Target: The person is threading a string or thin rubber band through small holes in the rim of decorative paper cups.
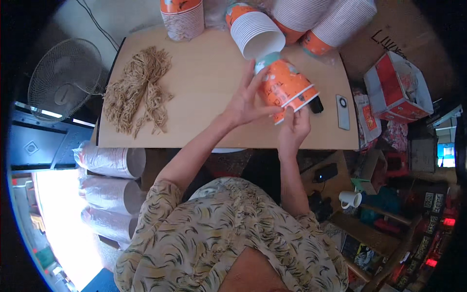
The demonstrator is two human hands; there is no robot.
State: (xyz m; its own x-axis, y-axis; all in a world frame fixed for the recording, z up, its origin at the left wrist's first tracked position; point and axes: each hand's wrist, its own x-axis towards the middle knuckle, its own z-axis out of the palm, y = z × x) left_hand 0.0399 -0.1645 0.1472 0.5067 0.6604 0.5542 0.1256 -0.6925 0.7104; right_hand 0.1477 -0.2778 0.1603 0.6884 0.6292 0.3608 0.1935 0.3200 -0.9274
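Two nested orange paper cups (284, 87) are held tilted above the table, white rims toward the lower right and a teal-and-white base end toward the upper left. My left hand (244, 103) grips them from the left, with fingers along the base end and the thumb stretched toward the rims. My right hand (296, 127) pinches the outer rim from below. Just beyond lies a stack of nested cups (257, 36), its white mouth facing me. A small black object (316, 105) shows partly behind the held cups.
Tan cord strands (138, 92) lie heaped on the table's left. More cup stacks (184, 22) stand along the back. A phone (343, 112) rests at the right edge. A fan (66, 87) stands left, a red-and-white carton (396, 87) right, and wrapped cup stacks (109, 160) lower left.
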